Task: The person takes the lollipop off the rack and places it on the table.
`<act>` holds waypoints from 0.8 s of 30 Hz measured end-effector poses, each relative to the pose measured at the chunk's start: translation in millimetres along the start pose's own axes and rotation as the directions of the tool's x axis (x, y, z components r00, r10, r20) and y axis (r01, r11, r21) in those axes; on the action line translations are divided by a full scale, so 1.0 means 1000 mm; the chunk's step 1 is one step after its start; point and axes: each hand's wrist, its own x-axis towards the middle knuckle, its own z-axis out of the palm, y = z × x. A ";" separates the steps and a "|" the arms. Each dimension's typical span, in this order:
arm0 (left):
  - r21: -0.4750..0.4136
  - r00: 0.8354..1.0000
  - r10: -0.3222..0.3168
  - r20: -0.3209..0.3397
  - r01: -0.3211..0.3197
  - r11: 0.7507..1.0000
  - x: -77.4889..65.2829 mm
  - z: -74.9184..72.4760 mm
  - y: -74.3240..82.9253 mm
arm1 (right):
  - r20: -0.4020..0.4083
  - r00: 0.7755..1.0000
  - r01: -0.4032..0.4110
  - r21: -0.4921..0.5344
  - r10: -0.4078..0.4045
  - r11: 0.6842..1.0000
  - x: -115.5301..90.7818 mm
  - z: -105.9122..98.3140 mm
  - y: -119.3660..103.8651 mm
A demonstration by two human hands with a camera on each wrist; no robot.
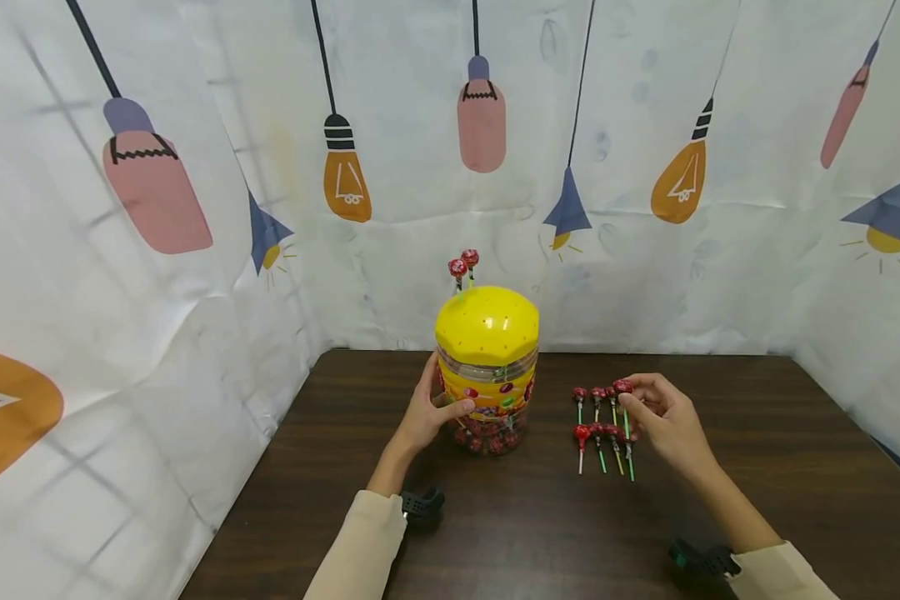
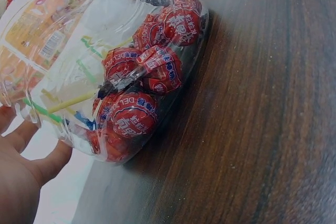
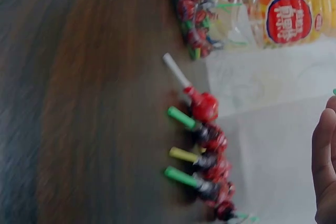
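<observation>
A clear plastic candy jar [image 1: 487, 392] with a domed yellow lid [image 1: 487, 325] stands on the table, with red-wrapped lollipops [image 2: 134, 114] inside its lower part. My left hand [image 1: 423, 417] grips the jar's left side, thumb across the front and fingers behind. Two lollipops [image 1: 457, 268] stick up at the back of the lid. To the right of the jar, several lollipops [image 1: 598, 431] lie in two rows. At the right end of the far row, my right hand [image 1: 667, 417] pinches a lollipop [image 1: 623, 387] with a green stick between thumb and fingers.
The dark wooden table [image 1: 510, 533] reaches back to a white cloth backdrop [image 1: 420, 275] printed with lamps and bulbs. Cloth also hangs along the left and right sides. A dark wrist camera [image 1: 423, 505] is strapped by the left sleeve, another [image 1: 701, 558] by the right.
</observation>
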 end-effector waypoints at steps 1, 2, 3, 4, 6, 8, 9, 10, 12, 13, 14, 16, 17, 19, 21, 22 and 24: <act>0.000 1.000 0.000 0.000 0.000 1.000 0.000 0.000 0.000 | 0.000 1.000 -0.003 -0.003 0.003 1.000 -0.001 -0.002 0.002; -0.001 1.000 -0.001 -0.001 0.001 1.000 0.000 0.000 0.000 | 0.002 1.000 -0.007 -0.006 0.007 1.000 -0.003 -0.003 0.004; -0.002 1.000 0.000 -0.001 0.000 1.000 -0.001 0.000 0.001 | 0.005 1.000 -0.008 -0.009 0.009 1.000 -0.004 -0.005 0.006; -0.003 1.000 0.001 -0.001 -0.001 1.000 -0.001 0.000 0.001 | 0.009 1.000 -0.007 -0.017 0.008 1.000 -0.005 -0.006 0.007; -0.001 1.000 0.006 0.002 -0.006 1.000 -0.001 -0.001 0.002 | 0.023 1.000 -0.002 -0.027 0.003 1.000 -0.007 -0.009 0.011; 0.002 1.000 0.006 0.003 -0.006 1.000 -0.001 -0.001 0.002 | 0.046 0.999 0.009 -0.027 -0.007 1.000 -0.009 -0.013 0.015; 0.003 1.000 0.006 0.004 -0.006 1.000 -0.001 0.000 0.002 | 0.059 0.998 0.016 -0.023 -0.015 1.000 -0.010 -0.014 0.017; 0.004 1.000 0.007 0.004 -0.007 1.000 -0.001 0.000 0.002 | 0.071 0.997 0.021 -0.016 -0.020 1.000 -0.011 -0.016 0.019; 0.006 1.000 0.008 0.003 -0.008 1.000 -0.001 0.000 0.002 | 0.089 0.996 0.030 -0.003 -0.030 1.000 -0.012 -0.019 0.023; 0.004 1.000 0.006 0.001 -0.006 1.000 -0.001 0.000 0.002 | 0.093 0.995 0.030 0.005 -0.030 1.000 -0.012 -0.020 0.025; 0.004 1.000 0.007 0.001 -0.007 1.000 -0.001 0.000 0.002 | 0.096 0.995 0.034 0.010 -0.035 0.999 -0.012 -0.021 0.027; 0.002 1.000 0.008 0.000 -0.008 1.000 0.000 0.000 0.002 | 0.096 0.995 0.039 0.015 -0.040 0.999 -0.012 -0.023 0.030; 0.002 1.000 0.009 0.001 -0.009 1.000 0.000 0.000 0.002 | 0.096 0.994 0.041 0.017 -0.043 0.999 -0.012 -0.024 0.031; 0.004 1.000 0.011 0.002 -0.011 1.000 0.001 0.001 0.002 | 0.099 0.994 0.043 0.020 -0.045 0.999 -0.012 -0.026 0.032; 0.006 1.000 0.012 0.003 -0.012 1.000 0.001 0.001 0.001 | 0.106 0.993 0.044 0.022 -0.046 0.999 -0.012 -0.028 0.034; 0.006 1.000 0.012 0.004 -0.012 1.000 0.001 0.001 0.001 | 0.112 0.993 0.041 0.021 -0.043 0.999 -0.012 -0.029 0.035; 0.006 1.000 0.010 0.004 -0.010 1.000 0.001 0.001 0.000 | 0.125 0.991 0.036 0.023 -0.038 0.999 -0.011 -0.031 0.038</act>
